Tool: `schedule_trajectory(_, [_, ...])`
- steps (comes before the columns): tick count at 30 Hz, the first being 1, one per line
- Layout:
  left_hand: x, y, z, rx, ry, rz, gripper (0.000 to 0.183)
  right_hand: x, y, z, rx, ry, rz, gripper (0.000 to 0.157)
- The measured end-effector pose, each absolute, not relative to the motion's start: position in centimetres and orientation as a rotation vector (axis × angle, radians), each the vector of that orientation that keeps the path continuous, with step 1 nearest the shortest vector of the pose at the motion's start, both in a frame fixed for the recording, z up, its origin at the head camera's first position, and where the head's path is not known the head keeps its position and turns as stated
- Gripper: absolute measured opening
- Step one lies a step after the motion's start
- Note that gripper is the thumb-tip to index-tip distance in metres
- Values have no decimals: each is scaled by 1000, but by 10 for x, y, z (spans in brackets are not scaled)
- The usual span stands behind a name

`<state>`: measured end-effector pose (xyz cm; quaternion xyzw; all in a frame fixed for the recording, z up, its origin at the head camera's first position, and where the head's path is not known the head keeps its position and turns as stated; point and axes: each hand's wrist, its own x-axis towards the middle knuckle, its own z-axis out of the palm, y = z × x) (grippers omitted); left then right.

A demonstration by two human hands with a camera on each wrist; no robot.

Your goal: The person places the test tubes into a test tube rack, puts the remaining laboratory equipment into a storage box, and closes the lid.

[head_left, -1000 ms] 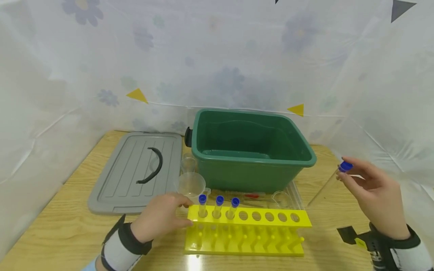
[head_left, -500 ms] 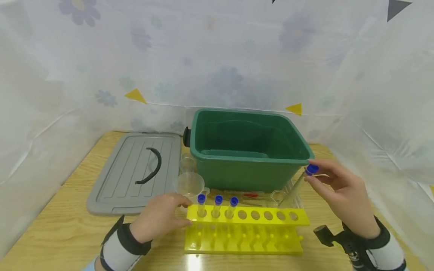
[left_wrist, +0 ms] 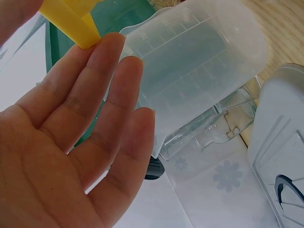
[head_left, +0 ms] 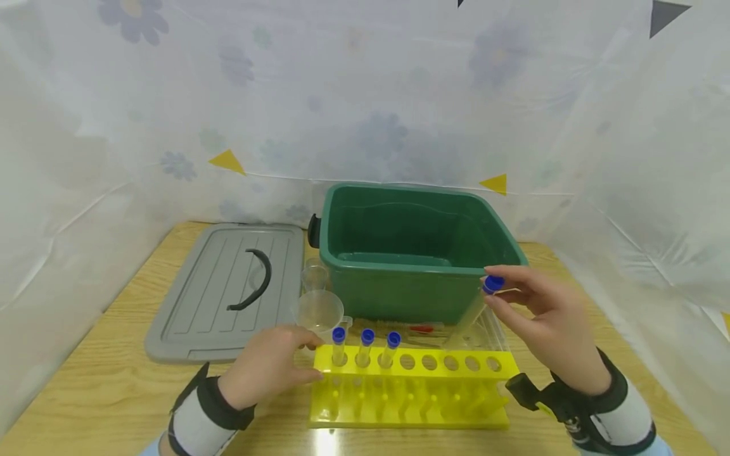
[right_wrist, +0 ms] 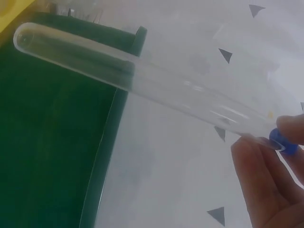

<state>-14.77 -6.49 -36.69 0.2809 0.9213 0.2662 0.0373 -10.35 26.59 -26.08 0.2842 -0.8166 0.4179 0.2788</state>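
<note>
A yellow test tube rack (head_left: 410, 418) stands at the front of the table, with three blue-capped test tubes (head_left: 367, 345) upright in its left holes. My left hand (head_left: 274, 361) pinches the rack's left end between thumb and fingers; in the left wrist view, the other fingers (left_wrist: 128, 142) extend loosely beside a clear graduated beaker (left_wrist: 190, 61). Behind the rack's right half, my right hand (head_left: 547, 323) pinches another test tube (right_wrist: 166, 90) at its blue cap (right_wrist: 284, 141). This tube is clear and tilted, its rounded bottom pointing down and left toward the rack, above the holes' back edge.
A green bin (head_left: 399, 291) stands open behind the rack. Left of it lies a grey lid (head_left: 228, 285) with a black handle. Between bin and rack are a glass (head_left: 315, 275), a brush (head_left: 371, 326) and other clear items, partly hidden.
My right hand has moved left with the test tube, from the table's right side to behind the rack's right half. The left hand has stayed on the rack.
</note>
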Motion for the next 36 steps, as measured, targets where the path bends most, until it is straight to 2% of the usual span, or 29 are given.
schedule_trajectory(9, [-147, -64, -366, 846, 2822, 819, 36, -105, 253, -262, 782, -2248, 1052, 45])
schedule_trajectory(20, [-147, -65, -365, 854, 2821, 810, 37, -108, 241, -266, 883, -2258, 1085, 40])
schedule_trajectory(36, [-147, -65, -366, 841, 2818, 816, 37, -107, 231, -271, 822, -2408, 964, 42])
